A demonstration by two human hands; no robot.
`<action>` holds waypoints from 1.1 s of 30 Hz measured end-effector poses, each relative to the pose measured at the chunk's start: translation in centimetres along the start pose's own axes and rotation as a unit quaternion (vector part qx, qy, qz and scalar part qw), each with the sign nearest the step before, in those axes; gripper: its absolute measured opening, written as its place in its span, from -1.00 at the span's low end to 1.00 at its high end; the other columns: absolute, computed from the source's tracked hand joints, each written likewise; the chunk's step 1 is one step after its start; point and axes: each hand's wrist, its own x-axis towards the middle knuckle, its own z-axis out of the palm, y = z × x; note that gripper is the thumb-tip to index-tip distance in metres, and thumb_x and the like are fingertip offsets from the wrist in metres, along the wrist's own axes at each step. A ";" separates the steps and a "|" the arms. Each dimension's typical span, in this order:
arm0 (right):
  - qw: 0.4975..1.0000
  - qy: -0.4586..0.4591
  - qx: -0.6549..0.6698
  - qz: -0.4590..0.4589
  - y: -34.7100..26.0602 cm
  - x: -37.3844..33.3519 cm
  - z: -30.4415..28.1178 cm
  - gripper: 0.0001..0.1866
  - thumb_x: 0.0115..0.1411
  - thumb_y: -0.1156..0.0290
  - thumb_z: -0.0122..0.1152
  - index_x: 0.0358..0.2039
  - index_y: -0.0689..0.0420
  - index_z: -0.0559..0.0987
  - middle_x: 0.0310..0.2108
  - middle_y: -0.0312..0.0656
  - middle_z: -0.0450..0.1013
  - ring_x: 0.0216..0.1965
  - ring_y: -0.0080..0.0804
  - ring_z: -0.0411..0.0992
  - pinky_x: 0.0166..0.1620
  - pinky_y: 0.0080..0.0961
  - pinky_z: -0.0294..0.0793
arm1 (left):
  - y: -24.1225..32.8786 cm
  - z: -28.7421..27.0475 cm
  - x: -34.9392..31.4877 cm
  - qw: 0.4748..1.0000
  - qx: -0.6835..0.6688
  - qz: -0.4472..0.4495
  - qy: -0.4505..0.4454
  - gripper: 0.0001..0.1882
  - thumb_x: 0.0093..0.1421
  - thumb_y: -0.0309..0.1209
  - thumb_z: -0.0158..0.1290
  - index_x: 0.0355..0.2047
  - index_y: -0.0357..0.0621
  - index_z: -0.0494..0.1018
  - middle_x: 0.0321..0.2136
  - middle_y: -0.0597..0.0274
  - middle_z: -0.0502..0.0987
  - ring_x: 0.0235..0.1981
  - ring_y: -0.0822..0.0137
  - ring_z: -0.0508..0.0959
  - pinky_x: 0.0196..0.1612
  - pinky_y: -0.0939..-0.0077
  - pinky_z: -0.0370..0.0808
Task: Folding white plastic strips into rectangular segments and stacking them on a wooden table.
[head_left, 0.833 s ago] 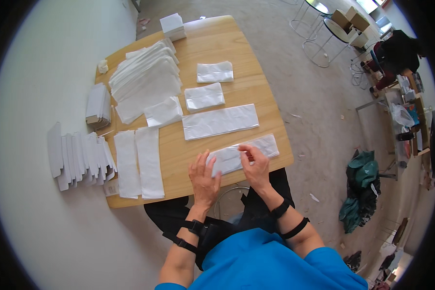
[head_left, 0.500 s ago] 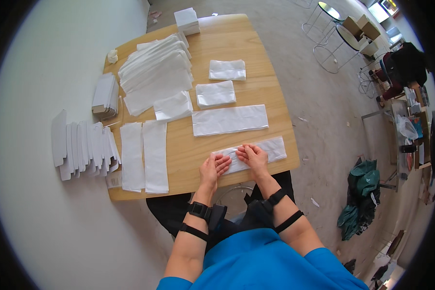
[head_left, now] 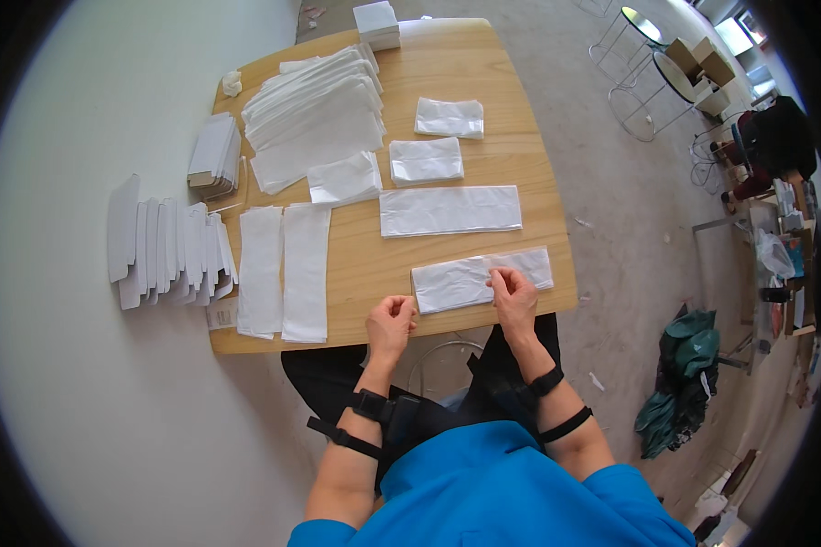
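From my remote seat, with twelve o'clock pointing away from the wearer, I see the hands part. A half second ago both sat over the near white strip [head_left: 463, 283]; now the left hand [head_left: 390, 321] has slid off its end, to the strip's eight o'clock, while the right hand [head_left: 515, 301] stays at its four o'clock, fingertips over the middle. As I judge it, any work on that strip now rests with the right hand alone. The strip lies along the near edge of the wooden table [head_left: 360, 264], much as it did; the whole view has tipped, so the shift of the table looks like head motion.

The left fingers are curled in loosely, tips close to the strip's corner; I can't tell whether they touch it or grip anything. The right thumb and fingers are drawn together as in a pinch, but whether they have caught a layer I can't say.

The right hand covers part of the strip, so any fold beneath it is hidden. I can't count the layers in the long strip [head_left: 452, 211] at eleven o'clock, or in the sheet pile [head_left: 317, 109] beyond. At two o'clock a seated person [head_left: 775, 141] fades into the dark rim.
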 end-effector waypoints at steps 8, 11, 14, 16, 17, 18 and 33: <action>0.991 0.085 -0.103 -0.031 3.0 -1.0 -2.7 -0.83 0.21 0.38 0.15 -0.33 0.24 0.57 -0.54 -0.33 0.50 -0.59 -0.69 0.36 -0.53 -0.69 0.33 | 0.7 1.6 -0.2 0.963 0.245 0.088 0.070 -0.79 0.03 -0.30 0.19 -0.47 -0.18 0.48 -0.63 0.20 0.53 -0.57 0.29 0.54 -0.45 0.42 0.44; 0.982 0.078 -0.158 -0.074 1.2 -1.1 -1.9 -0.83 0.19 0.40 0.16 -0.32 0.25 0.58 -0.54 -0.28 0.52 -0.54 -0.64 0.43 -0.47 -0.65 0.39 | 1.1 1.5 -0.6 0.954 0.268 0.120 0.064 -0.80 0.05 -0.31 0.18 -0.46 -0.16 0.47 -0.63 0.23 0.50 -0.56 0.27 0.52 -0.47 0.41 0.43; 0.977 0.047 -0.161 -0.133 -3.2 0.6 0.2 -0.84 0.13 0.42 0.18 -0.37 0.27 0.58 -0.55 -0.14 0.52 -0.52 -0.46 0.50 -0.41 -0.53 0.44 | 2.1 2.0 -0.5 0.968 0.184 0.145 0.094 -0.83 0.08 -0.34 0.16 -0.43 -0.16 0.46 -0.62 0.22 0.48 -0.57 0.28 0.49 -0.48 0.40 0.41; 0.981 0.035 -0.141 -0.130 -4.3 3.3 0.8 -0.85 0.12 0.43 0.18 -0.38 0.27 0.58 -0.54 -0.14 0.52 -0.52 -0.46 0.51 -0.42 -0.53 0.45 | 3.1 2.9 -0.4 0.948 0.195 0.251 0.011 -0.86 0.12 -0.38 0.13 -0.42 -0.19 0.46 -0.62 0.20 0.48 -0.59 0.33 0.46 -0.49 0.46 0.40; 0.984 0.018 -0.121 -0.128 -4.4 3.9 0.7 -0.85 0.12 0.44 0.17 -0.38 0.27 0.58 -0.54 -0.13 0.53 -0.52 -0.46 0.51 -0.43 -0.53 0.45 | 3.2 3.3 -0.5 0.948 0.194 0.251 0.006 -0.86 0.12 -0.38 0.13 -0.42 -0.19 0.46 -0.62 0.20 0.48 -0.59 0.33 0.46 -0.49 0.46 0.40; 0.984 0.018 -0.120 -0.128 -4.5 3.9 0.7 -0.85 0.12 0.44 0.17 -0.38 0.27 0.58 -0.54 -0.13 0.53 -0.52 -0.46 0.51 -0.43 -0.53 0.45 | 3.3 3.5 -0.3 0.957 0.168 0.234 -0.027 -0.87 0.13 -0.40 0.12 -0.41 -0.20 0.47 -0.60 0.20 0.48 -0.60 0.36 0.46 -0.48 0.49 0.39; 0.982 0.033 -0.167 -0.084 -2.6 1.1 -0.8 -0.88 0.09 0.49 0.15 -0.36 0.25 0.57 -0.49 -0.12 0.53 -0.54 -0.43 0.48 -0.44 -0.51 0.44 | 1.8 3.3 0.8 0.957 0.173 0.207 -0.103 -0.84 0.13 -0.42 0.11 -0.47 -0.27 0.43 -0.57 0.17 0.45 -0.58 0.38 0.44 -0.47 0.51 0.41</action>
